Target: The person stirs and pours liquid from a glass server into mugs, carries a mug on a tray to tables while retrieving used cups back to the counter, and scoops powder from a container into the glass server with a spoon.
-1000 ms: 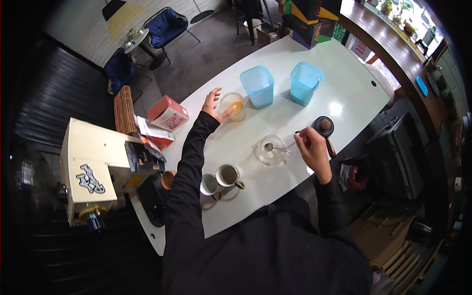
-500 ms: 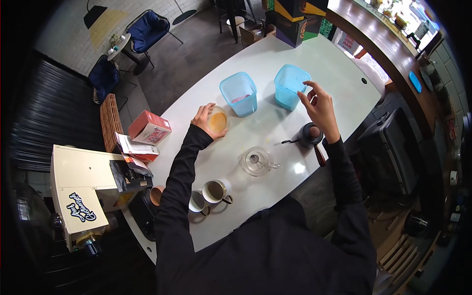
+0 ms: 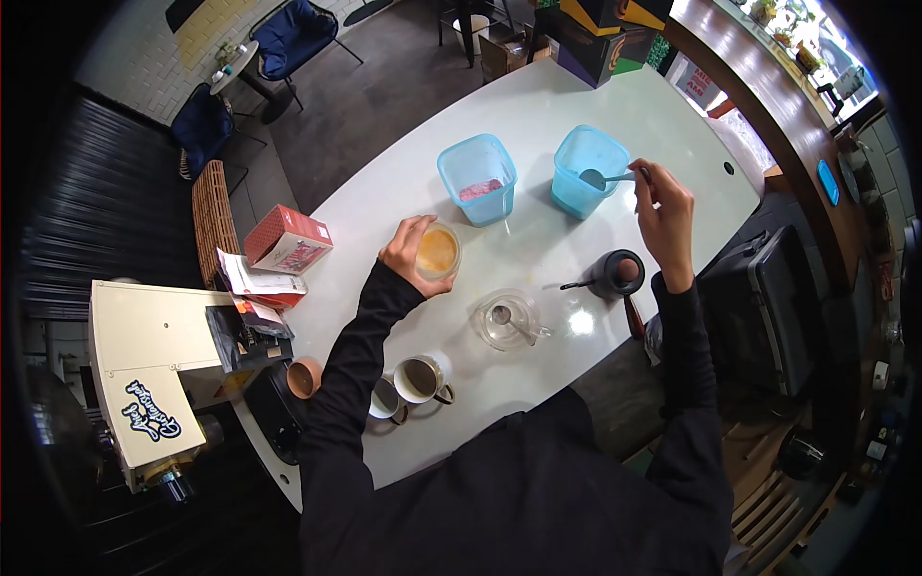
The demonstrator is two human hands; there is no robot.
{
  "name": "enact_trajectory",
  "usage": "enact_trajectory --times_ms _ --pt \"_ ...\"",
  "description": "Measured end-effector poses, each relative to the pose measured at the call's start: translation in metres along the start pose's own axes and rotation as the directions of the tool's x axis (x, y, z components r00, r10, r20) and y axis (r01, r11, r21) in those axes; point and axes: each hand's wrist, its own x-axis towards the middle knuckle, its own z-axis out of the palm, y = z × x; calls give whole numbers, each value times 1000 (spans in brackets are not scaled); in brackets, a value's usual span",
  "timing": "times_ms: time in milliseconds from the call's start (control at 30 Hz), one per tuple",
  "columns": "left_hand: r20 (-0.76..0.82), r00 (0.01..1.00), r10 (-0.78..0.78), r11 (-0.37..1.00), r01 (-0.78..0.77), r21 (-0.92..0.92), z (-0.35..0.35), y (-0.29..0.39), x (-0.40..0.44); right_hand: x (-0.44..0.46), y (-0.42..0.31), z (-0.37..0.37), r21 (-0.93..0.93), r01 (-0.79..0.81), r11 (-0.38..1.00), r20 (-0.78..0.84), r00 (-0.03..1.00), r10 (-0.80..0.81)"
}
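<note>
My left hand [image 3: 411, 257] is wrapped round a glass cup [image 3: 438, 252] holding an orange-brown, foamy drink. My right hand [image 3: 665, 213] pinches the handle of a spoon [image 3: 620, 178], whose bowl shows inside the right blue plastic container [image 3: 574, 199]. To the left stands a second blue container [image 3: 476, 173] with pinkish powder [image 3: 480, 189] at its bottom. Between my arms, a clear glass vessel with a handle [image 3: 487, 329] holds a metal spoon [image 3: 516, 325]. A dark round item with a brown knob [image 3: 613, 276] sits below my right hand, near the table's edge.
Two mugs [image 3: 419, 379] [image 3: 385, 401] stand by my left forearm. Further left are a red and white box [image 3: 288, 240], packets [image 3: 252, 280], a brown cup [image 3: 304, 377] and a cream machine [image 3: 149, 360]. Dark boxes [image 3: 595, 53] stand at the white table's [image 3: 384, 173] far end.
My right hand has moved right and slightly down, and the spoon it holds now shows plainly. The left hand still holds the glass cup. The whole view has shifted slightly.
</note>
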Motion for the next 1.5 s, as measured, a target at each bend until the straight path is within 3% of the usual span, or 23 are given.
enact_trajectory --times_ms 300,533,633,767,1000,1500 --pt "51 999 6 1000 -6 4 1 6 2 -7 -18 -23 82 17 996 -64 998 -12" --pt "71 997 5 1000 -6 18 -1 4 7 -7 -45 -38 177 46 983 -291 957 8" --pt "41 999 8 1000 -9 13 1 2 6 -10 -58 -32 257 39 966 -281 959 37" --pt "9 1000 -13 1000 13 3 5 -5 6 -16 -61 5 441 55 896 -61 998 -31" --pt "-17 999 -43 999 43 -7 6 -14 3 -19 -66 50 385 21 923 280 950 -138" --pt "20 996 -91 995 91 -31 8 -23 3 -42 -72 40 339 57 939 360 914 -186"
